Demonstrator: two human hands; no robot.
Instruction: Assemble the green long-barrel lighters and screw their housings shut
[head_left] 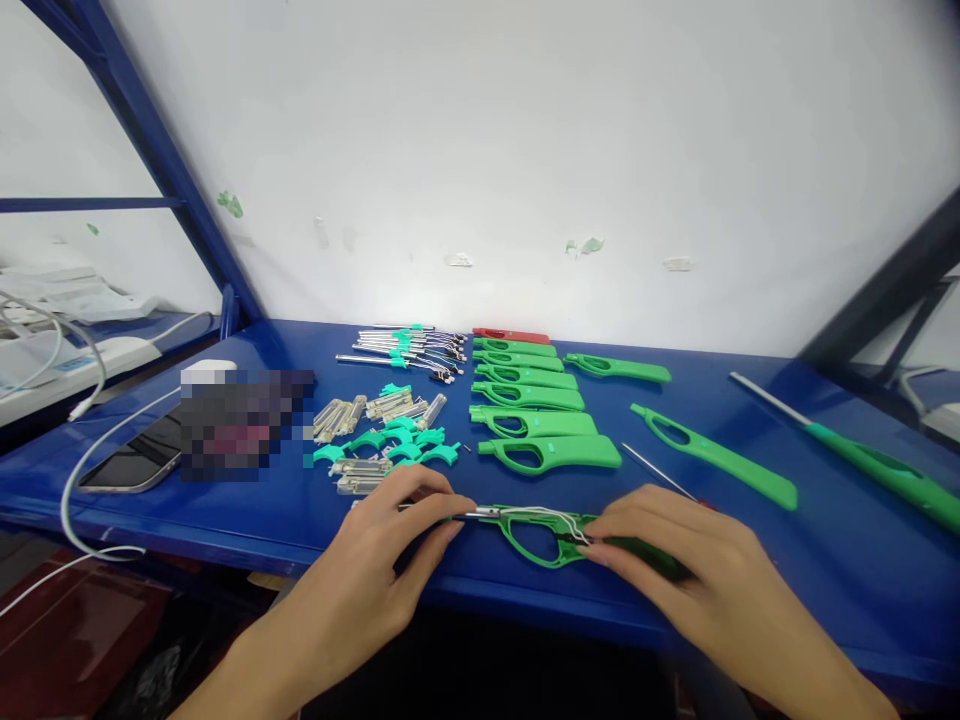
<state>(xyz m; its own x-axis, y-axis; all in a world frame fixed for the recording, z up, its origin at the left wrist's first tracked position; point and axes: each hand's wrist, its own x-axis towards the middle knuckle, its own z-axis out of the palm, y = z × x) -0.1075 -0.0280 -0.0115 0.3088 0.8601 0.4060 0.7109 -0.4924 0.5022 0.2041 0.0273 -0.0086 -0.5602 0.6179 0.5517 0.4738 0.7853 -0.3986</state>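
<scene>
Head camera has my view: taking clock directions from the opened green half-shell (pixel 536 552), twelve toward the wall, I see it near the table (pixel 847 590)'s front edge, between both hands. My left hand (pixel 379 555) is closed in a pinch on the metal rod (pixel 484 512) at nine o'clock. My right hand (pixel 675 555), at three, has thumb and fingers closed around the white wires (pixel 577 530) beside a black part (pixel 570 538); its palm hides the shell's far end.

At ten o'clock lie teal pieces (pixel 405 440) and clear cartridges (pixel 364 470); at eleven, wired rods (pixel 390 345). A column of green shells (pixel 555 453) runs toward twelve, topped by a red shell (pixel 514 335). One more green shell (pixel 622 369) sits at one o'clock, another at two. A green-handled long rod (pixel 862 455) lies between two and three, a phone (pixel 139 455) between nine and ten.
</scene>
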